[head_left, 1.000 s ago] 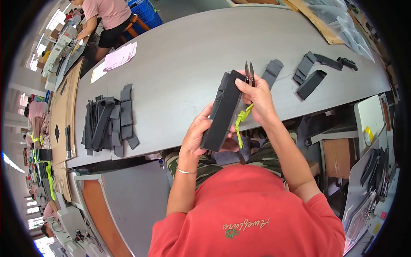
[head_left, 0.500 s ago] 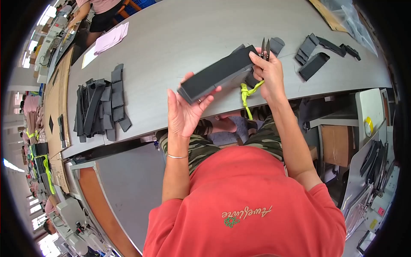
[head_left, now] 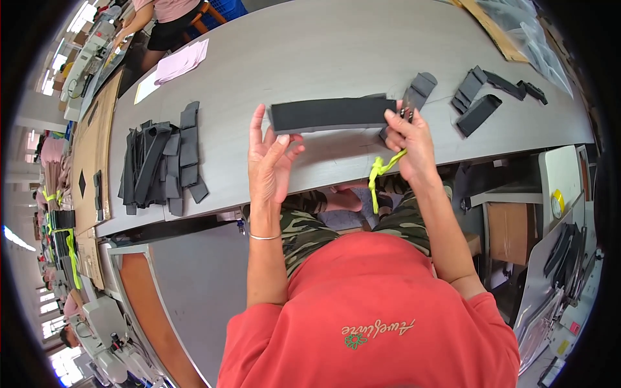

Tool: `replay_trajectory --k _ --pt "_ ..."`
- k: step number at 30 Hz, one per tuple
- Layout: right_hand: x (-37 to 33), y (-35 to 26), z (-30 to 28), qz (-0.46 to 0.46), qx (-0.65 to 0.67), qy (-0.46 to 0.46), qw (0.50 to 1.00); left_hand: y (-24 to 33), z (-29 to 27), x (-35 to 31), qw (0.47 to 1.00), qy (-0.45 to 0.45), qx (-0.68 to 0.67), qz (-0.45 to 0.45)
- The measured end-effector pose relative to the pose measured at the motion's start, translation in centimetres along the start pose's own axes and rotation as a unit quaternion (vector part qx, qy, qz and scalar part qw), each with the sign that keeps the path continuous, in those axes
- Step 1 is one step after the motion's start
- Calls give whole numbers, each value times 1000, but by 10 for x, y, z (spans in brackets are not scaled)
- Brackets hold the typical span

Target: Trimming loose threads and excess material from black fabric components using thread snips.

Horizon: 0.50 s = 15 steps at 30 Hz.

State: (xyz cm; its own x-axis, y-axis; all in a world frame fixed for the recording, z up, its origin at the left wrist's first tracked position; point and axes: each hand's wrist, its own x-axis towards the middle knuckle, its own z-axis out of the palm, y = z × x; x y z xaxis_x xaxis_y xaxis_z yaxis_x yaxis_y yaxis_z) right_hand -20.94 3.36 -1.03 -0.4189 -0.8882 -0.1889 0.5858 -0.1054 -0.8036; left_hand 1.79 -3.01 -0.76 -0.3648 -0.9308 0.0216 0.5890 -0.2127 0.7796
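With the black strip [head_left: 330,115] as the centre of my clock, I hold it broad side up over the bench [head_left: 304,42], lying almost along the line from 9 to 3. My right hand [head_left: 409,134] closes on its 3 o'clock end, with the dark blades of the snips [head_left: 406,114] showing among the fingers. My left hand [head_left: 268,158] is spread at the 9 o'clock end, thumb by the lower corner; whether it truly pinches there, I cannot tell.

To handle this well, I want light, even tension from both ends, so the face lies flat and the grey edge shows whole. The blades sit close to the fabric — their tips should point away from it and from my fingers. The yellow-green tie [head_left: 376,169] hangs at 5 o'clock, best left clear of the strip. The grey piece [head_left: 422,90] near 2 and the dark pile [head_left: 155,169] between 8 and 9 call for room — a low sweep could drag them.
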Motion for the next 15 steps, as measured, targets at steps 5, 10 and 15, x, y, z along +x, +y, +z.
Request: replay_trajectory --k 5,10,15 --pt "15 -21 -3 -16 -66 5 998 4 -5 -2 980 -91 156 -86" --pt "30 -30 8 -46 -160 -30 986 -2 1 -8 959 -192 197 -72" --pt "31 -28 33 -75 -236 -60 967 5 19 -20 960 -179 170 -133"
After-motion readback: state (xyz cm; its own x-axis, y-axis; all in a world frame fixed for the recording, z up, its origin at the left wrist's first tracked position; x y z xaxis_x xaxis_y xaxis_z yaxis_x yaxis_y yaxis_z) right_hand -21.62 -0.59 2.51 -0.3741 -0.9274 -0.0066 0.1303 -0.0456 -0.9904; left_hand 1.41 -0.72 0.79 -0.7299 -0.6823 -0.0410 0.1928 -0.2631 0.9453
